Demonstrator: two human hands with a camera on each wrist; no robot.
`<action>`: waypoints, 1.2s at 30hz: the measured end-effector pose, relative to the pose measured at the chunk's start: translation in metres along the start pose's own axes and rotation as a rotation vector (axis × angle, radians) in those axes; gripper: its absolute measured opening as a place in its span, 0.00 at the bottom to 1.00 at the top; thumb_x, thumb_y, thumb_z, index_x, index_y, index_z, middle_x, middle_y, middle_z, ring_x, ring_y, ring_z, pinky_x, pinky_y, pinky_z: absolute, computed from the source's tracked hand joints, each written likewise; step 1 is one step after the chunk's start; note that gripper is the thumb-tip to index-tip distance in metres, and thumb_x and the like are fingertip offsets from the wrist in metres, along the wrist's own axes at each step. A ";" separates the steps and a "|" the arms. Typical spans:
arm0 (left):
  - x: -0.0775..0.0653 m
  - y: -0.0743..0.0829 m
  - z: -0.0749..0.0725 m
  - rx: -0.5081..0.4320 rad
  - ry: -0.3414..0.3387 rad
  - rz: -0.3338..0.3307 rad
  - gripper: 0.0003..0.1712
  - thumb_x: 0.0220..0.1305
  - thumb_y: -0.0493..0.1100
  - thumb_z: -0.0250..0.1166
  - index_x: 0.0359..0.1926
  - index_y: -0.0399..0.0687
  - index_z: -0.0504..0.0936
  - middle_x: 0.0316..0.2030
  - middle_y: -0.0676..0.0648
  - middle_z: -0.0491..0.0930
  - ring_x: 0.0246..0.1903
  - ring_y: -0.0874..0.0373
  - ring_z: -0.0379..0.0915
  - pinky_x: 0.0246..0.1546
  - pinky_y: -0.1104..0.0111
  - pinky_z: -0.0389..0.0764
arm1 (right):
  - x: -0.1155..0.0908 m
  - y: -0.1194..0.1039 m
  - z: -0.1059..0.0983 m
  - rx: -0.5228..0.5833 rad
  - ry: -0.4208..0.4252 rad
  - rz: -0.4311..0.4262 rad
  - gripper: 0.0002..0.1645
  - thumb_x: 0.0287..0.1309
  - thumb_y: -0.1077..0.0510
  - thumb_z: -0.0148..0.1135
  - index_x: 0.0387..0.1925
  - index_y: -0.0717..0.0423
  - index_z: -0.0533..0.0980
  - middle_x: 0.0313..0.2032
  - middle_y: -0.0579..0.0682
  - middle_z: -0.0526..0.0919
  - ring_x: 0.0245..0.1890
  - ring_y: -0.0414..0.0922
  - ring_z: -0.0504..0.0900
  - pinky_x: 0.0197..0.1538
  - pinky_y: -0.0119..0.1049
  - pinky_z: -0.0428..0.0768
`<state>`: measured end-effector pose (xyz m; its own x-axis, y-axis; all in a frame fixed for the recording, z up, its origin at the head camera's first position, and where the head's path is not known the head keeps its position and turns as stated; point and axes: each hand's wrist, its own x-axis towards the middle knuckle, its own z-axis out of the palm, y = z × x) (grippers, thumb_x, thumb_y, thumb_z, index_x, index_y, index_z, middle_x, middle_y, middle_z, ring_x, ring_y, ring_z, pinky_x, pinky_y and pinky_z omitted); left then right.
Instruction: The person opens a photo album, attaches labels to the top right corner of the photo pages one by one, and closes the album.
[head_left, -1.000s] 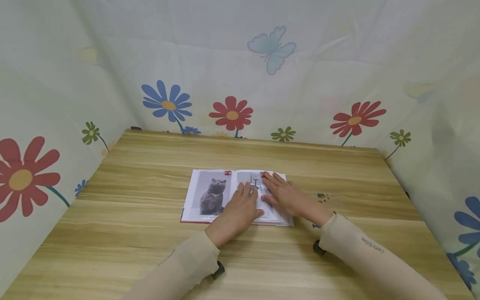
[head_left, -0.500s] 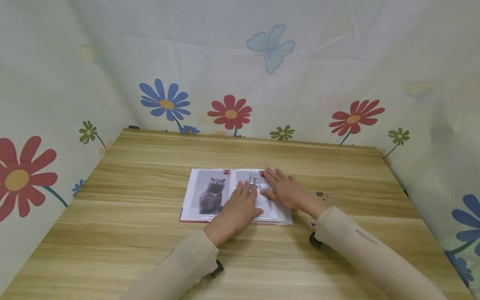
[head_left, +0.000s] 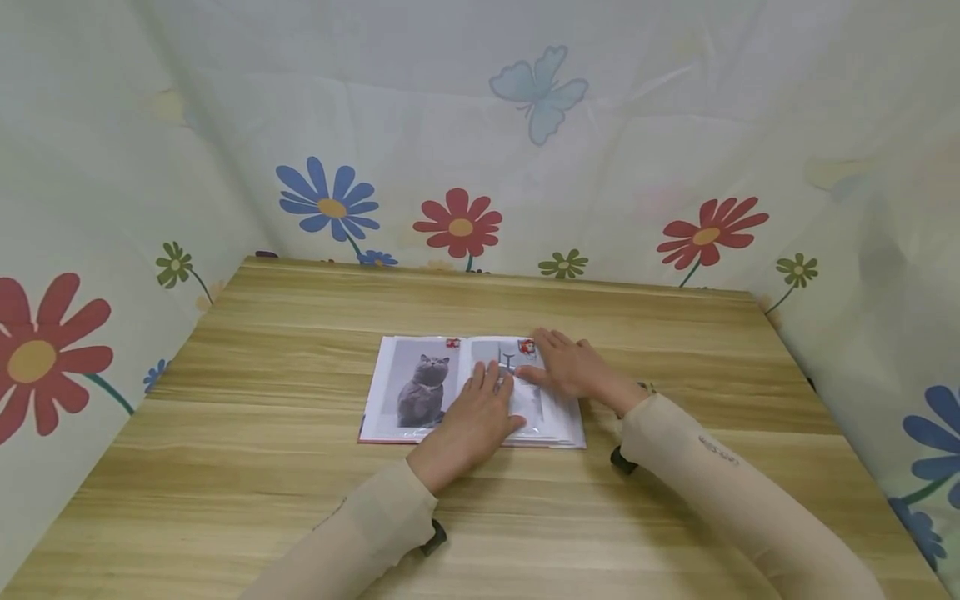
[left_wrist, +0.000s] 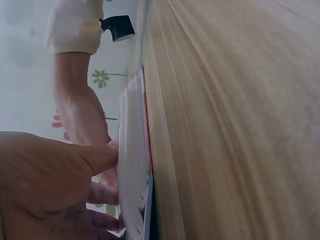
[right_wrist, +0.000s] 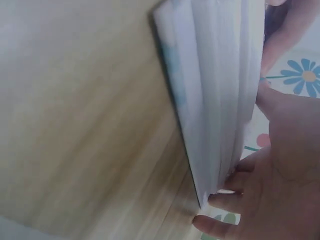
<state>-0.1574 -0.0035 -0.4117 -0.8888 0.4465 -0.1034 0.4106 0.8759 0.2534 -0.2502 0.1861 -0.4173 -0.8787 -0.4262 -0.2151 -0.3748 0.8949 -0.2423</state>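
Note:
An open photo album (head_left: 384, 400) lies on the wooden table. Its left page bears a photo of a grey cat (head_left: 422, 392); the photo on the right page is partly hidden beneath the hands. My left hand (head_left: 471, 419) rests on the right page with its fingers extended, and its thumb touches that page in the left wrist view. At the album's far right corner is my right hand (head_left: 573, 367), thumb stretched over the page. In the right wrist view, its fingers (right_wrist: 227, 202) reach past the stacked page edges (right_wrist: 220, 100), fairly straight.
The wooden table (head_left: 262, 483) extends around the album on all sides. Small printed marks (head_left: 647, 387) show on the tabletop beside the right wrist. A flowered curtain (head_left: 420, 100) hangs behind the table and along both sides.
My right hand has shifted from lying on the right page to its far right corner, uncovering a small red picture there. The left hand stays in place.

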 end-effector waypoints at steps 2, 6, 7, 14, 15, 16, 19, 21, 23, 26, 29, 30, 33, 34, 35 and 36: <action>0.000 0.000 0.000 -0.002 0.002 0.000 0.40 0.76 0.57 0.57 0.75 0.33 0.63 0.77 0.27 0.55 0.78 0.31 0.49 0.80 0.50 0.58 | -0.001 0.000 -0.002 0.023 0.014 0.003 0.52 0.72 0.30 0.49 0.79 0.62 0.52 0.79 0.64 0.57 0.79 0.63 0.57 0.75 0.70 0.59; 0.000 0.000 0.000 -0.002 0.001 -0.001 0.40 0.76 0.57 0.57 0.75 0.33 0.63 0.77 0.27 0.55 0.78 0.31 0.49 0.80 0.50 0.58 | -0.006 -0.003 -0.005 0.039 0.045 -0.024 0.50 0.74 0.35 0.50 0.80 0.62 0.49 0.81 0.63 0.50 0.82 0.61 0.49 0.77 0.69 0.56; 0.000 0.000 0.000 0.001 0.002 -0.001 0.40 0.75 0.57 0.57 0.75 0.33 0.63 0.77 0.27 0.55 0.78 0.31 0.50 0.80 0.50 0.58 | -0.008 -0.005 -0.005 0.037 0.045 -0.037 0.50 0.74 0.36 0.51 0.80 0.62 0.49 0.81 0.62 0.48 0.82 0.61 0.48 0.77 0.69 0.55; 0.001 0.000 -0.001 -0.006 0.002 -0.015 0.40 0.75 0.57 0.58 0.75 0.33 0.63 0.77 0.28 0.55 0.79 0.32 0.49 0.80 0.50 0.57 | -0.014 -0.016 0.002 -0.051 0.015 -0.102 0.43 0.77 0.38 0.46 0.80 0.59 0.54 0.81 0.59 0.53 0.82 0.61 0.51 0.77 0.69 0.57; 0.001 0.000 -0.001 -0.005 0.000 -0.017 0.40 0.75 0.57 0.57 0.75 0.34 0.63 0.77 0.28 0.55 0.79 0.32 0.49 0.80 0.50 0.57 | -0.014 -0.016 0.003 -0.059 0.017 -0.100 0.42 0.78 0.39 0.46 0.80 0.59 0.54 0.81 0.58 0.53 0.82 0.61 0.51 0.77 0.69 0.58; 0.001 -0.001 -0.001 -0.001 -0.004 -0.019 0.40 0.75 0.57 0.57 0.75 0.34 0.62 0.77 0.28 0.55 0.79 0.32 0.49 0.80 0.50 0.57 | -0.014 -0.016 0.004 -0.070 0.022 -0.102 0.40 0.78 0.40 0.45 0.80 0.58 0.54 0.81 0.58 0.53 0.81 0.61 0.52 0.76 0.69 0.58; 0.001 -0.001 -0.001 0.004 -0.011 -0.022 0.41 0.76 0.58 0.56 0.76 0.34 0.62 0.78 0.28 0.54 0.79 0.32 0.49 0.81 0.51 0.57 | -0.013 -0.015 0.004 -0.097 0.013 -0.103 0.38 0.80 0.43 0.42 0.80 0.57 0.53 0.82 0.57 0.52 0.82 0.61 0.52 0.76 0.69 0.58; 0.002 -0.002 -0.002 0.003 -0.012 -0.023 0.41 0.76 0.58 0.56 0.76 0.34 0.62 0.78 0.28 0.53 0.79 0.32 0.48 0.81 0.51 0.56 | -0.010 -0.014 0.002 -0.109 0.000 -0.102 0.38 0.80 0.43 0.40 0.81 0.56 0.52 0.82 0.56 0.51 0.81 0.61 0.52 0.76 0.69 0.59; 0.002 -0.002 -0.002 -0.011 -0.012 -0.022 0.41 0.76 0.57 0.57 0.76 0.34 0.62 0.78 0.28 0.53 0.79 0.32 0.48 0.81 0.51 0.56 | -0.008 -0.014 0.001 -0.116 -0.011 -0.094 0.38 0.80 0.43 0.39 0.81 0.56 0.51 0.82 0.56 0.51 0.81 0.61 0.53 0.76 0.70 0.59; 0.003 -0.002 -0.002 -0.027 -0.014 -0.019 0.40 0.75 0.57 0.57 0.76 0.34 0.62 0.78 0.28 0.53 0.79 0.32 0.47 0.81 0.50 0.56 | -0.003 -0.013 -0.002 -0.107 -0.015 -0.080 0.38 0.80 0.43 0.40 0.81 0.57 0.52 0.81 0.57 0.53 0.81 0.60 0.55 0.74 0.71 0.61; 0.003 -0.001 -0.002 -0.031 -0.015 -0.019 0.40 0.75 0.57 0.57 0.76 0.34 0.62 0.78 0.28 0.53 0.79 0.32 0.47 0.81 0.50 0.56 | 0.001 -0.011 -0.004 -0.092 -0.017 -0.066 0.38 0.80 0.43 0.41 0.80 0.57 0.53 0.80 0.58 0.56 0.80 0.60 0.57 0.74 0.71 0.61; 0.003 -0.001 -0.002 -0.029 -0.016 -0.019 0.40 0.75 0.57 0.57 0.76 0.34 0.62 0.78 0.28 0.53 0.79 0.32 0.47 0.81 0.50 0.56 | 0.002 -0.010 -0.004 -0.087 -0.017 -0.062 0.38 0.80 0.42 0.41 0.80 0.57 0.53 0.80 0.58 0.57 0.80 0.60 0.58 0.74 0.71 0.61; 0.003 0.000 -0.001 -0.027 -0.018 -0.021 0.41 0.75 0.57 0.57 0.76 0.34 0.62 0.78 0.28 0.53 0.79 0.32 0.47 0.81 0.50 0.56 | 0.005 -0.006 -0.002 -0.074 -0.009 -0.056 0.38 0.80 0.41 0.41 0.80 0.57 0.54 0.79 0.59 0.59 0.80 0.59 0.59 0.74 0.70 0.62; 0.003 0.000 -0.001 -0.027 -0.021 -0.022 0.41 0.75 0.57 0.57 0.76 0.34 0.62 0.78 0.28 0.53 0.79 0.32 0.47 0.81 0.50 0.56 | 0.006 -0.005 -0.002 -0.057 -0.006 -0.053 0.39 0.79 0.41 0.42 0.80 0.57 0.54 0.79 0.59 0.59 0.80 0.59 0.59 0.75 0.70 0.61; 0.003 0.000 -0.001 -0.028 -0.022 -0.022 0.41 0.75 0.57 0.57 0.76 0.35 0.62 0.78 0.28 0.53 0.79 0.32 0.47 0.81 0.50 0.56 | 0.006 -0.004 -0.001 -0.042 0.000 -0.053 0.39 0.79 0.41 0.43 0.80 0.57 0.54 0.79 0.59 0.59 0.80 0.59 0.59 0.75 0.70 0.61; 0.003 0.000 0.000 -0.030 -0.021 -0.021 0.41 0.75 0.57 0.57 0.76 0.34 0.62 0.78 0.28 0.53 0.79 0.32 0.47 0.81 0.50 0.56 | 0.005 -0.002 -0.001 -0.025 0.012 -0.056 0.39 0.79 0.41 0.44 0.79 0.57 0.55 0.79 0.60 0.59 0.79 0.59 0.59 0.75 0.69 0.61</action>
<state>-0.1601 -0.0019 -0.4120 -0.8925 0.4321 -0.1293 0.3854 0.8795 0.2792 -0.2543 0.1819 -0.4168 -0.8595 -0.4741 -0.1909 -0.4303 0.8728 -0.2303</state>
